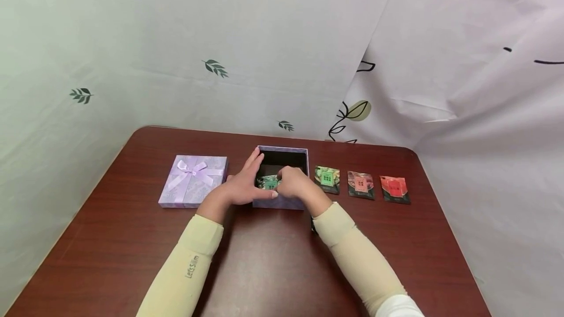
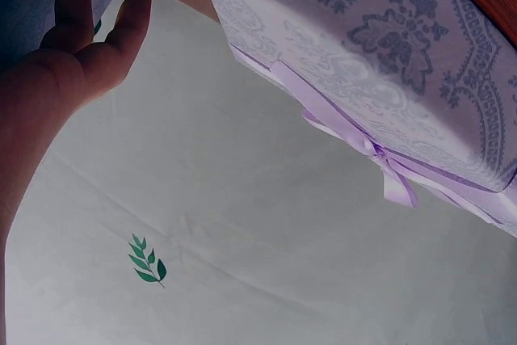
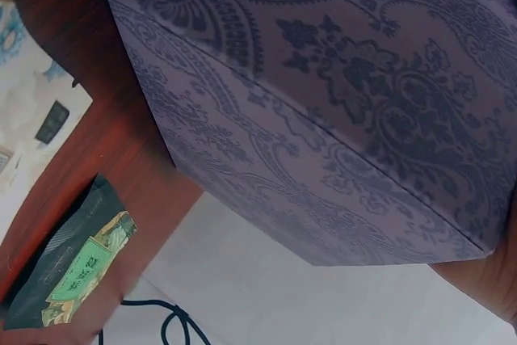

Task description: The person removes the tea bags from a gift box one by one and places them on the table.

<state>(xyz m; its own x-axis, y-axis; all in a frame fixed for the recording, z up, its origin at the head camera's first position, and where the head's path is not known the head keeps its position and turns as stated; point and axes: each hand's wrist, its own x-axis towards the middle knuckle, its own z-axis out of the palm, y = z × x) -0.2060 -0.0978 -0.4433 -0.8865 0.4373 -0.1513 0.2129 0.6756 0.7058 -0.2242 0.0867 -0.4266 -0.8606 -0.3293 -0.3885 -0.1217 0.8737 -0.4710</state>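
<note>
An open purple patterned box (image 1: 278, 203) with a dark inside stands mid-table. A green-labelled tea packet (image 1: 267, 182) lies inside it, partly covered by the hands. My right hand (image 1: 294, 183) reaches over the front wall and pinches the packet's right side with curled fingers; the fingertips are hidden. My left hand (image 1: 244, 184) rests against the box's left side, fingers extended and thumb stretched along the front edge. In the left wrist view two of the left hand's (image 2: 69, 62) fingers are spread apart beside the box. The right wrist view shows mostly the box (image 3: 323, 103).
The matching lid (image 1: 194, 190) with a ribbon bow lies left of the box. To the right are a green packet (image 1: 327, 179), a pink-labelled packet (image 1: 360, 185) and a red packet (image 1: 395, 189). A pale printed thing (image 3: 36, 111) shows in the right wrist view.
</note>
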